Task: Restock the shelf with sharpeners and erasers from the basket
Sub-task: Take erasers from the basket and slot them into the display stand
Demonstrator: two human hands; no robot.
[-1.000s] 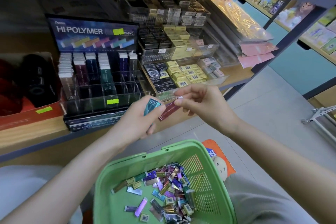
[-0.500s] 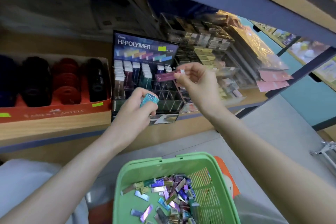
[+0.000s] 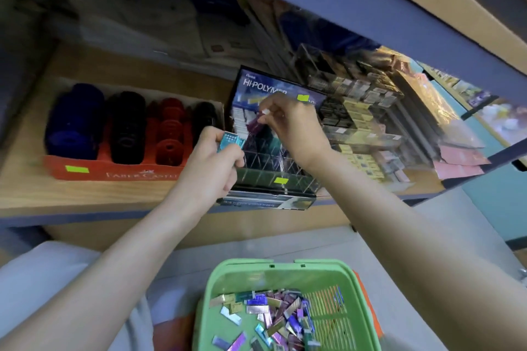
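Observation:
My right hand (image 3: 291, 128) pinches a maroon eraser (image 3: 254, 123) by its white end, over the rear compartments of the Hi-Polymer display box (image 3: 273, 151) on the shelf. My left hand (image 3: 211, 162) grips a teal eraser (image 3: 230, 142) just left of the box's front compartments. Below, the green basket (image 3: 211, 293) holds several loose metallic-sleeved erasers (image 3: 273, 319) in purple, gold and blue.
A red Faber-Castell carton (image 3: 85, 172) with round blue, black and red sharpeners stands left of the display. Clear trays of yellow and black eraser boxes (image 3: 359, 117) fill the shelf to the right. The upper shelf's blue beam (image 3: 370, 8) hangs overhead.
My right hand has carried the maroon eraser from near my left hand up and into the display box. My left hand rose toward the box with the teal eraser. The view tilted closer to the shelf.

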